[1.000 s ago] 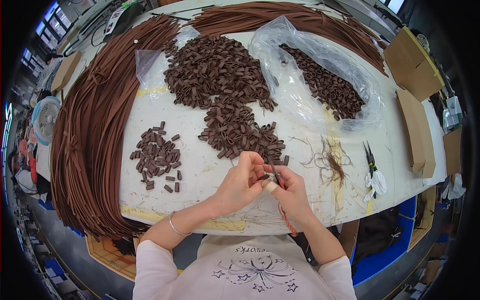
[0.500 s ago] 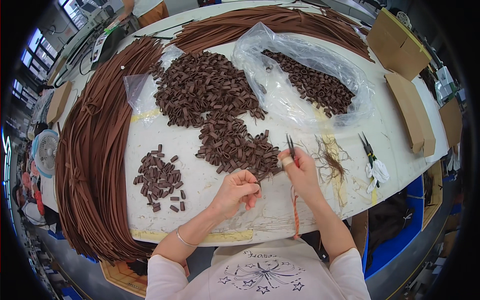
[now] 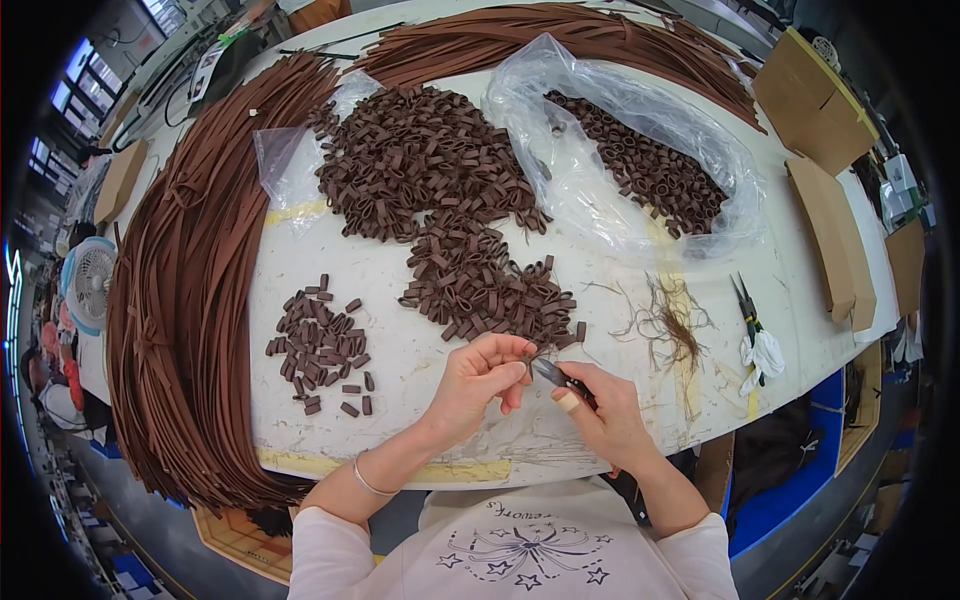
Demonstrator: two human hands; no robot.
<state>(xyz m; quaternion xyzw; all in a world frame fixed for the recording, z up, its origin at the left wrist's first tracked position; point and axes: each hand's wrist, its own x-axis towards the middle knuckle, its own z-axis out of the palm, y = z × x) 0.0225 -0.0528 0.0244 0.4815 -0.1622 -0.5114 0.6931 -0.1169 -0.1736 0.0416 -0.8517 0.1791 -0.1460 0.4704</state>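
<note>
My left hand pinches a small brown strap loop, mostly hidden by the fingertips, just in front of the loop pile. In my right hand is a pair of thread snips, its blade tips close to the left fingertips. A tan band wraps the right thumb. Beyond the hands spreads a large heap of brown loops, its narrower tail reaching toward me. To the left lies a smaller pile of brown loops.
Long brown straps lie along the left and far edges. A clear plastic bag holds more loops. Loose threads, pliers wrapped in white cloth and cardboard lie to the right. A blue bin stands below the edge.
My right hand has brought the snips down and left, from pointing away over the table to the left fingertips. The left hand stays nearly in place, still pinching.
</note>
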